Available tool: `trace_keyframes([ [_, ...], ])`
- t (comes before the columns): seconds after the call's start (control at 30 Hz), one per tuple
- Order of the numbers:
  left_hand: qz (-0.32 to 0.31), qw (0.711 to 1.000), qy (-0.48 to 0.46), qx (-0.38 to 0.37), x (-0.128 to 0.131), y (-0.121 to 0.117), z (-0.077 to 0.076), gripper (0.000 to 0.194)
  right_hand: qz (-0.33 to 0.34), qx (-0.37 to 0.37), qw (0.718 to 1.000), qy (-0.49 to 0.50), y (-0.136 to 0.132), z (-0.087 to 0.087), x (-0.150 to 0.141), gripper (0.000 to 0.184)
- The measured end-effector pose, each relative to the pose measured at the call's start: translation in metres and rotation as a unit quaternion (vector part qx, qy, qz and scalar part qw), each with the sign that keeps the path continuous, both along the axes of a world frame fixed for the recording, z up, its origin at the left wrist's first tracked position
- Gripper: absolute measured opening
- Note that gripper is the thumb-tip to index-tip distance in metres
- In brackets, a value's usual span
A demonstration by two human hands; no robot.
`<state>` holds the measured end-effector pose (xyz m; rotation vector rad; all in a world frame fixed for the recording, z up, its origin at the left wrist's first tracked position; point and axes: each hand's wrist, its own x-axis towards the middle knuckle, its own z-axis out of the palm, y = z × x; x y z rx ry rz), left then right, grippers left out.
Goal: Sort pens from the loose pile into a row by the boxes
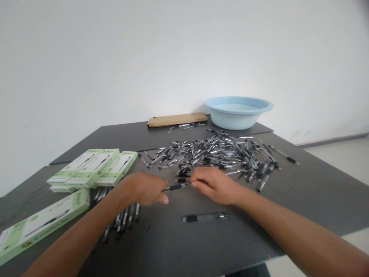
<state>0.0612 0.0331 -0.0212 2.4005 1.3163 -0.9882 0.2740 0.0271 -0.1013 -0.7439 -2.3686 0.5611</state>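
Left hand and right hand seemingly pinch a pen between them, likely light, stiff; hold its black grip.

Dark grey table against white wall. Left hand and right hand grip opposite ends of a slim clear-and-black pen. Single clear pen with black grip lies in front, nearer the wearer. Beyond right hand: loose heap of clear-and-black pens. Green-and-white cardboard boxes, left; more pens by left forearm. Far edge: flat brown cardboard box, round light-blue plastic basin.
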Motion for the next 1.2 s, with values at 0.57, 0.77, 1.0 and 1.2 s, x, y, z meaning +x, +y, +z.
trace_keyframes([
  [0.57, -0.003, 1.0, 0.021, 0.011, 0.0031, -0.0022, -0.0022, 0.046, -0.013, -0.012, 1.0, 0.007, -0.0034, -0.0034, -0.0013, 0.005],
  [0.77, -0.006, 1.0, 0.023, 0.01, 0.0035, -0.0029, -0.0039, 0.046, -0.01, -0.019, 1.0, 0.006, -0.0037, -0.004, -0.0015, 0.005],
  [1.0, -0.006, 1.0, 0.023, 0.015, 0.0041, -0.0045, -0.0037, 0.045, -0.011, -0.024, 1.0, -0.001, -0.0034, -0.004, -0.0015, 0.004],
  [1.2, -0.003, 1.0, 0.022, 0.013, 0.0053, -0.0053, -0.0036, 0.048, -0.009, -0.021, 1.0, -0.002, -0.0043, -0.0034, -0.0023, 0.004],
])
